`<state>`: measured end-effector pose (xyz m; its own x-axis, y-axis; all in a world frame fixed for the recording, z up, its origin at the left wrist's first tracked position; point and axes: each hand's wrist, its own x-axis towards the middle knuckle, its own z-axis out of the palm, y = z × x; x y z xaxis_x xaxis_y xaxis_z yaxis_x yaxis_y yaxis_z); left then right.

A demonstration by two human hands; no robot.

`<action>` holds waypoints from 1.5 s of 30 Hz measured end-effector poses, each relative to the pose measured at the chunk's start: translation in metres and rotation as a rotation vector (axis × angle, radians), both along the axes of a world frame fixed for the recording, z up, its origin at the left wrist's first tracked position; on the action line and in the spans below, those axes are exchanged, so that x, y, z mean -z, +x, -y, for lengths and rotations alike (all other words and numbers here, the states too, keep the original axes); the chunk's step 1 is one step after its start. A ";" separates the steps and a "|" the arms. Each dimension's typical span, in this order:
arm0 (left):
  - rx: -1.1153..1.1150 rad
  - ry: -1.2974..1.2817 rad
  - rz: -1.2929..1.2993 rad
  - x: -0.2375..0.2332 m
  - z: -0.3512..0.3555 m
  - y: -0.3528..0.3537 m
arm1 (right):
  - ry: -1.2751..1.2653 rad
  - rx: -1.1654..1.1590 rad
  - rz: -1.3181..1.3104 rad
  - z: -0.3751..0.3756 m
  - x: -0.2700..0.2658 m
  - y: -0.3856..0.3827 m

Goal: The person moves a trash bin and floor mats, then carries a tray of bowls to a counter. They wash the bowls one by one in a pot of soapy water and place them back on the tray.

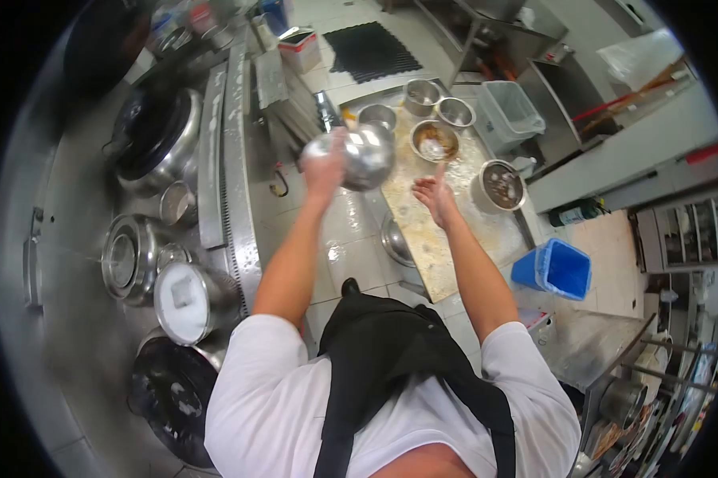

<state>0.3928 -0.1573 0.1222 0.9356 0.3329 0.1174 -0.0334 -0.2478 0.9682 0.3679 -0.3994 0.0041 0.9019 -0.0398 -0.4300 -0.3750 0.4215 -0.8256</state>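
A shiny metal bowl (pixel 367 157) is held up over the gap left of the worktable, its rounded outside showing. My left hand (pixel 325 169), slightly blurred, grips its left side. My right hand (pixel 433 193) is empty, fingers apart, above the wet, stained worktable (pixel 423 239). Just beyond that hand stands a pot with brown residue and something whitish inside (pixel 435 142). To its right is a pot of dark brown contents (pixel 498 187). Metal pots (pixel 421 95) stand at the table's far end.
On the left, a metal counter (pixel 235 159) runs beside large pots and a white-topped container (pixel 184 303). A blue bin (pixel 552 269) stands right of the worktable, a clear plastic bin (pixel 506 115) beyond it. A black mat (pixel 371 50) lies on the floor ahead.
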 end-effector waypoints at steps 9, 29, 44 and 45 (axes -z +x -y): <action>-0.580 1.179 0.062 0.008 -0.370 -0.059 | 0.426 0.380 -0.381 0.083 0.128 0.115; -0.782 0.769 -0.796 0.113 -0.415 -0.243 | 0.154 -0.149 -0.061 -0.122 0.075 0.048; -0.151 -0.777 -0.212 0.005 -0.407 -0.191 | 0.194 -0.813 -0.105 -0.443 0.023 0.029; -0.167 -0.572 -0.276 -0.012 -0.390 -0.173 | 0.197 -0.826 -0.106 -0.455 0.018 0.026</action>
